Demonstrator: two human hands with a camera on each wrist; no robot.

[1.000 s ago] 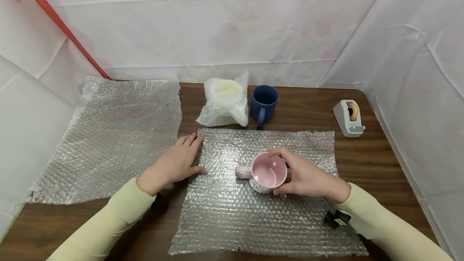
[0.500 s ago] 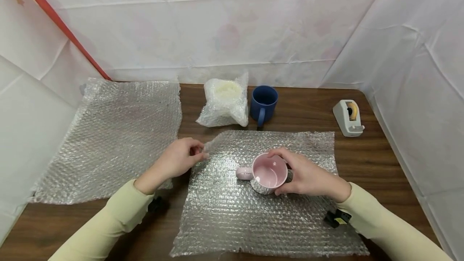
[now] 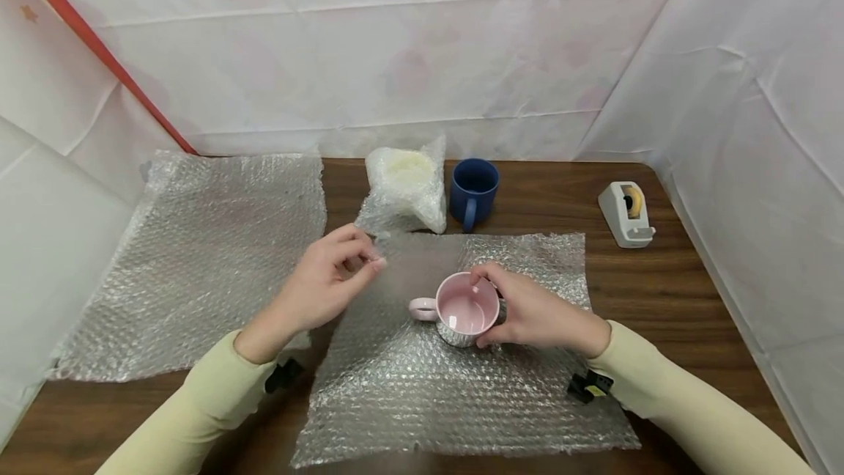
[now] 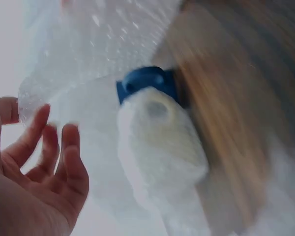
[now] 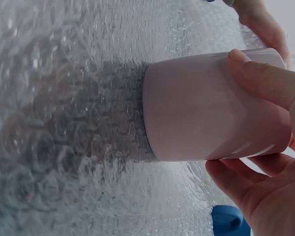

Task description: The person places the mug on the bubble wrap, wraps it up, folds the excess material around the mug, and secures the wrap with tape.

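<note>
A pink mug (image 3: 467,305) stands upright on a sheet of bubble wrap (image 3: 461,409), its handle pointing left. My right hand (image 3: 527,310) grips it at the right side, thumb on the near side and fingers at the rim; the right wrist view shows the mug's smooth wall (image 5: 201,108) between thumb and fingers. My left hand (image 3: 323,277) pinches the far-left corner of the same sheet between thumb and forefinger and holds it raised. In the left wrist view the lifted film (image 4: 88,44) runs up from the fingertips, and the other fingers are loosely bent.
Behind the sheet stand a bubble-wrapped bundle (image 3: 405,185) and a blue mug (image 3: 473,193), side by side. A white tape dispenser (image 3: 626,215) sits at the back right. Another bubble wrap sheet (image 3: 211,262) lies on the left of the wooden table (image 3: 672,299). White cloth walls surround it.
My left hand has gone from lying flat at the sheet's left edge to pinching its corner and lifting it. My right hand keeps hold of the pink mug. The head view has shifted slightly.
</note>
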